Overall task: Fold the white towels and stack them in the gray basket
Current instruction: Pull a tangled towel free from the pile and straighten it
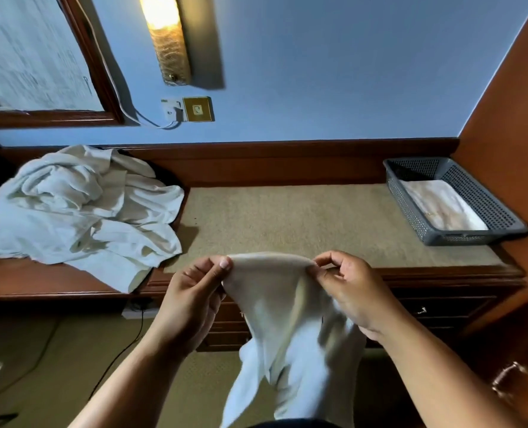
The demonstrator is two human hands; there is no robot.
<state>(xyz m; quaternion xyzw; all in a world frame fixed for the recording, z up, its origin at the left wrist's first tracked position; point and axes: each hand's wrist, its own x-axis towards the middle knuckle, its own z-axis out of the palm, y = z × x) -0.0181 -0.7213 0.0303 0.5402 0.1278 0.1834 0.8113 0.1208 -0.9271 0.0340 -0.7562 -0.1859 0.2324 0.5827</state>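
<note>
Holding a white towel (275, 304) up by its top edge, the person stands in front of the worktop (303, 223) in the head view. The left hand (195, 291) pinches one end of that edge, thumb and fingers (222, 263) clamped together on the cloth. The right hand (349, 288) pinches the other end the same way, its fingers curled round a small bunch of fabric. Between the two grips the edge runs nearly taut, just above the near edge of the worktop, and the rest of the towel hangs down crumpled and twisted towards the floor. A pile of unfolded white towels (80, 208) lies at the left end of the worktop. The gray basket (460, 237) stands at the far right of the worktop against the side panel, with one folded towel (441, 208) lying flat in it.

The step in hand looks like finding the corners and spreading the towel before the first fold. To do it well, I judge, each hand should slide out along the edge to a true corner and shake the twist out, then lay the cloth flat on the worktop between pile and basket, edges squared
</note>
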